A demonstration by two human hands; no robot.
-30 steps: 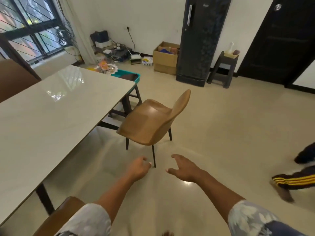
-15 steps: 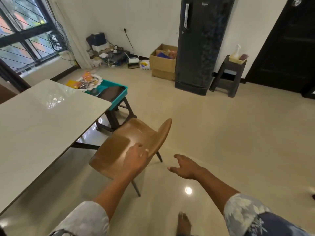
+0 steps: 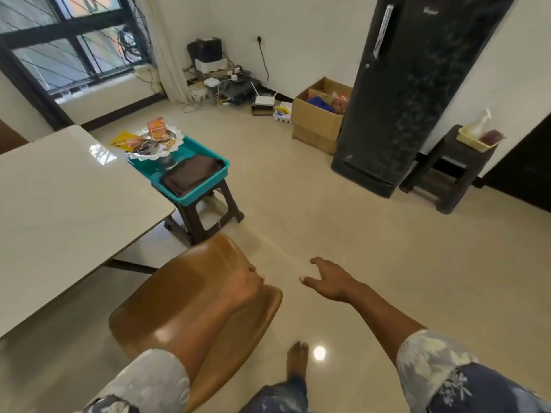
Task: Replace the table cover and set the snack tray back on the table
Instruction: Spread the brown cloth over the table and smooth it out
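Our left grip (image 3: 243, 283) curls over the backrest of the tan chair (image 3: 179, 293) beside the bench (image 3: 59, 204), fingertips hidden behind it. Our right grip (image 3: 331, 281) hangs spread and empty. Off the bench's far corner, well beyond both grips, the snack tray (image 3: 155, 144) and a folded brown cloth (image 3: 190, 174) sit in a teal tray (image 3: 190, 200). The packet labels are too blurred to read.

Table (image 3: 59, 204): pale, glossy stone-look top, at the left, reflecting window light.

Cloth (image 3: 190, 174): dark brown, folded flat, lying in the near end of a teal bin (image 3: 205, 192). The bin sits on a dark stool (image 3: 208, 213) just beside the table's far right corner.

Snack tray (image 3: 140, 155): silver with a scalloped rim, at the bin's far end, carrying orange and yellow packets (image 3: 156, 128).
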